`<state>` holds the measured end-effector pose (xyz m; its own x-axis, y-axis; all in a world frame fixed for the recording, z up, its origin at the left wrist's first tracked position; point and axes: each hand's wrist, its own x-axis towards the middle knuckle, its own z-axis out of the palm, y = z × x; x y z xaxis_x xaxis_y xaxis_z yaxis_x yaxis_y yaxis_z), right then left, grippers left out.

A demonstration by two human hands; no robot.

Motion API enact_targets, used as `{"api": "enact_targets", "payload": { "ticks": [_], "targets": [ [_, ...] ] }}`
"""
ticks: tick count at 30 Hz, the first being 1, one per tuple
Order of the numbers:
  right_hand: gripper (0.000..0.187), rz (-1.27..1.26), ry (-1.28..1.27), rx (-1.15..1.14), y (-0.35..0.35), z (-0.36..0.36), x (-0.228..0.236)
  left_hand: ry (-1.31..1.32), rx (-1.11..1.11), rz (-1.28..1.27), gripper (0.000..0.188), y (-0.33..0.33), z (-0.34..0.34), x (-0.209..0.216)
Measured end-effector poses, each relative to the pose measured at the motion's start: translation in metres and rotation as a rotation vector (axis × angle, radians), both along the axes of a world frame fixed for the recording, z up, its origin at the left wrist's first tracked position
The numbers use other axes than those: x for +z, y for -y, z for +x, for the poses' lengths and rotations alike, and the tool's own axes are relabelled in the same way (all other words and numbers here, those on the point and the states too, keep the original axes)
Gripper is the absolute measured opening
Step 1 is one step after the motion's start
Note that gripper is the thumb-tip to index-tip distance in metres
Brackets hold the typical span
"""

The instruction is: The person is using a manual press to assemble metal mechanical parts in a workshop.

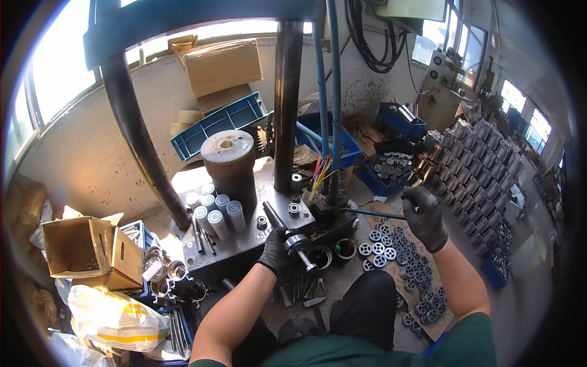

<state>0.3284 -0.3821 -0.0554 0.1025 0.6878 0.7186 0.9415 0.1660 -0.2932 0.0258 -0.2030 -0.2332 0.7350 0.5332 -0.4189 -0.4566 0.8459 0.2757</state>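
My left hand (275, 252), in a black glove, is closed around a dark metal shaft (274, 215) at the front of the steel press table (244, 249). A ring-shaped bearing or collar (296, 242) sits on the shaft near its lower right end. My right hand (424, 219), also gloved, is closed at the end of a thin blue lever (376, 213) that reaches in from the press. Near my left hand, several grey cylinders (217, 224) stand upright on the table, beside small bearings (294, 210) and two thin rods (203, 237).
A thick steel ram (229, 160) stands on the table between dark columns (287, 110). Spoked wheels (411, 263) cover cardboard on the floor at right, before stacked metal cylinders (483, 177). At left are an open carton (79, 248) and a plastic sack (116, 318).
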Motion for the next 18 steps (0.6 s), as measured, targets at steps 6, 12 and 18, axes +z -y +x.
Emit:
{"api": "enact_targets", "payload": {
  "ticks": [6, 12, 18],
  "targets": [
    [0.061, 0.140, -1.272, 0.262, 0.044, -0.039, -0.084, 0.006, -0.074, -0.049, 0.050, 0.015, -0.004, -0.010],
    [0.035, -0.340, -2.092, 0.396, 0.053, -0.118, -0.184, -0.154, -0.067, -0.033, 0.045, 0.061, 0.002, -0.039],
    [0.038, -1.086, -1.880, 0.280, 0.016, -0.140, -0.189, -0.083, -0.028, -0.018, 0.058, 0.062, -0.005, -0.083]
  ]
}}
